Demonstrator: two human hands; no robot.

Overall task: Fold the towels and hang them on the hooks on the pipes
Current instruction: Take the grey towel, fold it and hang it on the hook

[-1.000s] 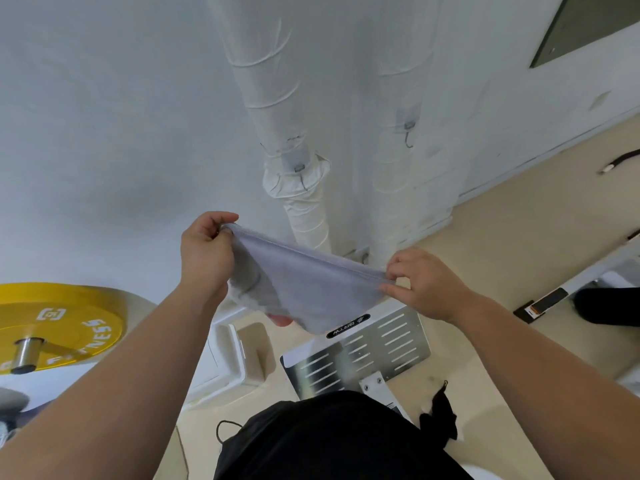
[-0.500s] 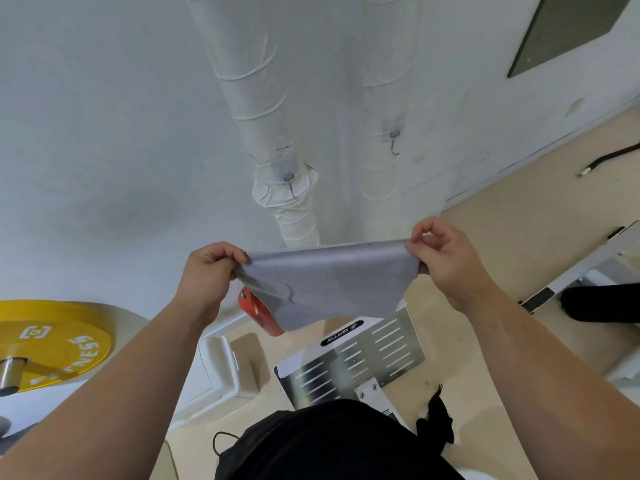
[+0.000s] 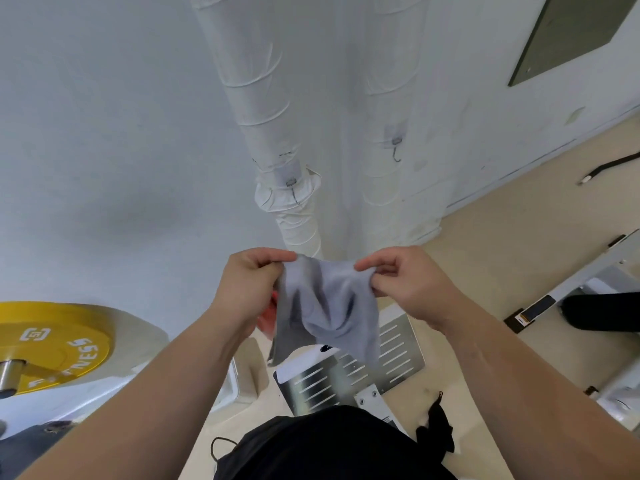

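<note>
A small grey towel (image 3: 325, 313) hangs slack between my hands, sagging into a fold in the middle. My left hand (image 3: 251, 287) pinches its upper left corner, and a red thing shows just below that hand. My right hand (image 3: 401, 282) pinches the upper right corner. Straight ahead stand two white wrapped pipes. The left pipe (image 3: 263, 98) carries a small wire hook (image 3: 293, 192) at its bulging joint. The right pipe (image 3: 394, 81) has a hook (image 3: 396, 150) a little higher. Both hooks are bare.
A yellow weight plate (image 3: 52, 344) on a bar sits at the left. Below the towel lies a slotted metal footplate (image 3: 398, 362) of a white machine frame (image 3: 585, 271). Black cloth (image 3: 436, 427) lies on the beige floor. A dark panel (image 3: 571, 32) is on the wall.
My hands have come much closer together, so the towel that was stretched flat now sags and bunches between them. The view has tilted slightly.
</note>
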